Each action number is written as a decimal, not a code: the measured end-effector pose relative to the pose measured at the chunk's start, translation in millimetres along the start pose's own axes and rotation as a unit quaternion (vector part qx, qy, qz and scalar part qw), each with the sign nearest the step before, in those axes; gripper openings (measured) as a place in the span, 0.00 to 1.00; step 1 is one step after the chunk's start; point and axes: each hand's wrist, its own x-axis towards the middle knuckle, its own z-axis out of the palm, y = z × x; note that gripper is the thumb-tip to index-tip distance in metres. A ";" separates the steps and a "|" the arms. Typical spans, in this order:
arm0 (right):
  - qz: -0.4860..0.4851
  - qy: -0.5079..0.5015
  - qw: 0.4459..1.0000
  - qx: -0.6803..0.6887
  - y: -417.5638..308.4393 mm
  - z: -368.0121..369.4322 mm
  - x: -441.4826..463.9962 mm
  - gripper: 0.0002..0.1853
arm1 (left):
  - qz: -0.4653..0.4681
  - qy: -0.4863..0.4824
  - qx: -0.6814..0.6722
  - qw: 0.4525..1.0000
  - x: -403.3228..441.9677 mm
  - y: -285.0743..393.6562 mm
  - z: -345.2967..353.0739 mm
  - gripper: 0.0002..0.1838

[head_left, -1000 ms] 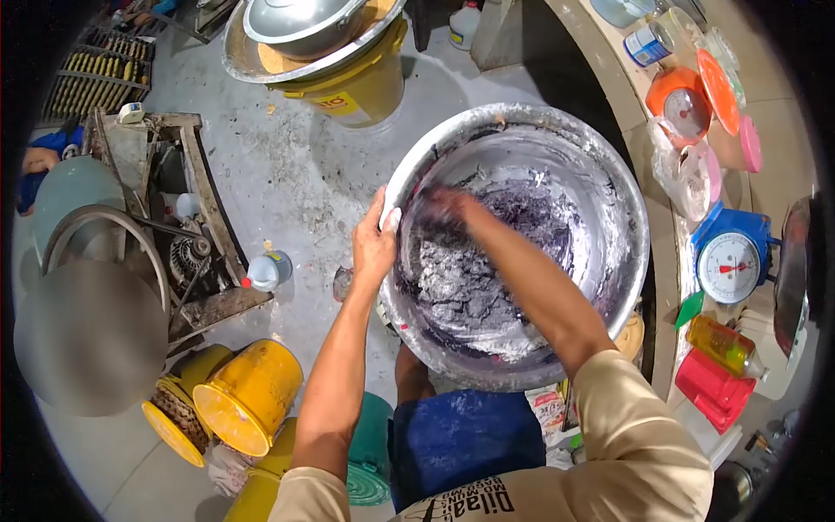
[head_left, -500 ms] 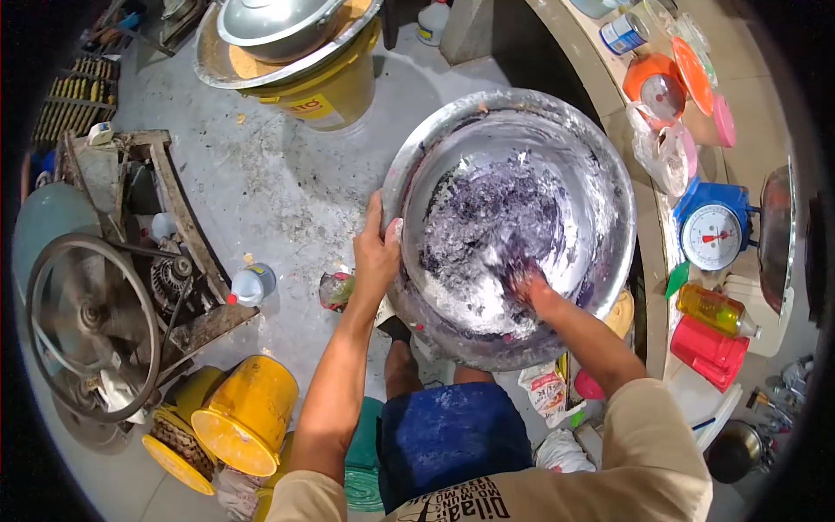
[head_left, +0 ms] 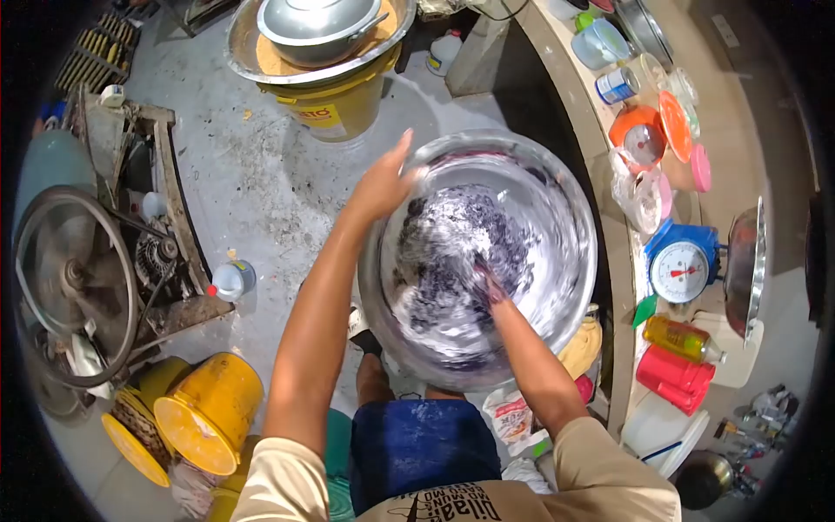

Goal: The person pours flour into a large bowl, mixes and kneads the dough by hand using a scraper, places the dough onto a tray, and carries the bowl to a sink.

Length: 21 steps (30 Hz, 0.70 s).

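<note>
Left hand unclenched at its far-left edge, a basin stands between floor and desk; right hand, grip indiscernible, dips into purple-white mixture.

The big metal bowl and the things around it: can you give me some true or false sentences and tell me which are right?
1. The right hand is in the purple-and-white mixture. True.
2. The left hand is deep in the mixture too. False: it is at the rim of the big metal bowl.
3. The blue scale stands on the floor. False: it stands on the counter.
4. The red container is beside the bottle of yellow liquid. True.
5. The shorts are green. False: they are blue.
</note>
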 end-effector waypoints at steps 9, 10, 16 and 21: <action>-0.203 -0.029 0.922 0.330 -35.7 -144.5 137.5 0.21 | -0.203 0.190 -0.087 0.957 -178.6 36.2 28.2 0.26; -0.246 0.019 0.949 0.198 -42.0 -123.6 170.3 0.23 | -0.241 0.214 -0.086 0.943 -175.1 39.3 36.6 0.24; -0.221 0.009 0.923 -0.315 -104.1 60.8 141.9 0.19 | -0.289 0.207 -0.122 0.927 -166.4 36.7 38.0 0.24; -0.412 -0.247 0.614 -0.626 68.1 105.7 41.9 0.31 | -0.257 0.206 -0.088 0.940 -163.3 30.6 39.1 0.25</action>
